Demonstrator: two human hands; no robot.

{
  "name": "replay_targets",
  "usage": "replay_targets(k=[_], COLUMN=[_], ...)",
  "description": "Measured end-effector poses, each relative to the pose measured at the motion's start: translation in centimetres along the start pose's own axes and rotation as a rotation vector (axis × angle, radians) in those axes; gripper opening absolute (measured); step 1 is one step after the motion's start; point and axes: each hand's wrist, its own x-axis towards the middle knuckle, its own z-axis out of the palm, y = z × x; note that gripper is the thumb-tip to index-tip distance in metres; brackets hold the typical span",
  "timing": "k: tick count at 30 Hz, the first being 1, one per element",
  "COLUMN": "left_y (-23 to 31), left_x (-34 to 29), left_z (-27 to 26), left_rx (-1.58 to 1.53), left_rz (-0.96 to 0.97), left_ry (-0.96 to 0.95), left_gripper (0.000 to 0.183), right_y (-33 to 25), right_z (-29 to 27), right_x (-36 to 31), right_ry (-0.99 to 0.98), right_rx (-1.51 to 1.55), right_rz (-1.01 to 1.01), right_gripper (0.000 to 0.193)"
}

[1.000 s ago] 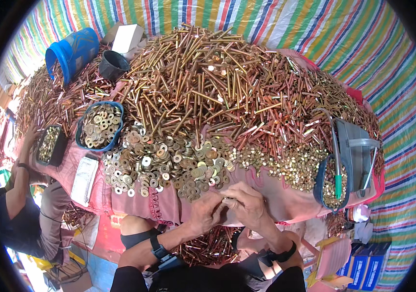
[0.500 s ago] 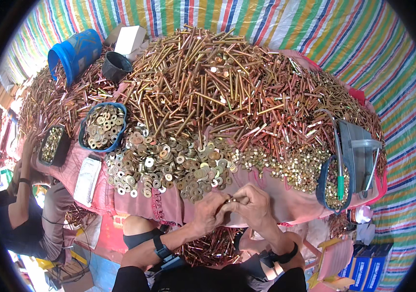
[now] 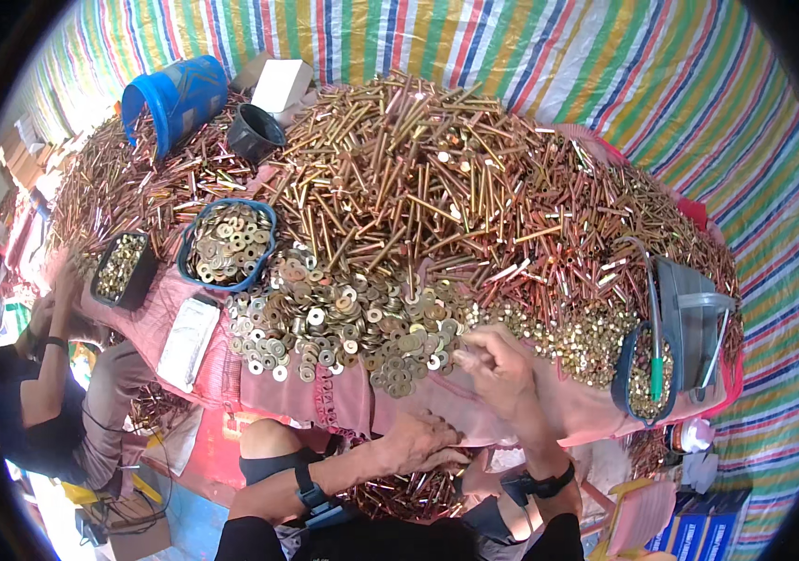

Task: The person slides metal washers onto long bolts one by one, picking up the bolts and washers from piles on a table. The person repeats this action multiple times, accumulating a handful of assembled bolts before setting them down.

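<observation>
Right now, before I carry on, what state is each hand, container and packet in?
Left hand: fingers loosely bent by the cloth's near edge; grip unclear
Right hand: fingers bent at the right edge of the loose washers; grip unclear
Blue bucket: on its side among bolts
Black cup: tilted
Blue bowl: filled with washers
Black tray: holding nuts
Dark blue container: holding nuts
White packet: lying flat

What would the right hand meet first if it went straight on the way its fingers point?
Pointing toward the picture's upper left, the right hand would likely meet the loose washers first; whether it touches them now is hard to tell.
</observation>
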Motion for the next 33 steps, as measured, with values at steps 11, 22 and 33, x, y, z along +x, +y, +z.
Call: replay_targets(k=[11,22,33], left_y=[-0.1,-0.3,-0.2], left_x=[-2.3,-4.2,-4.0], left_z=[-2.9,-3.8,-4.4], left_rx=[-0.132,-0.105,0.014], left_rz=[-0.033,-0.064,-0.128], left_ry=[0.021,0.049,0.017], left_gripper=[0.018,0.020,0.017], right_y=[-2.5,-1.9,-1.0], right_z=[9.7,15.8,17.9], right_x=[14.3,17.7,19.5], right_ry=[-0.233,-0.406,-0.396], right_rx=[-0.449,-0.834,-0.977], right_rz=[-0.409,0.002,-0.028], right_gripper=[0.060,0.065,0.066])
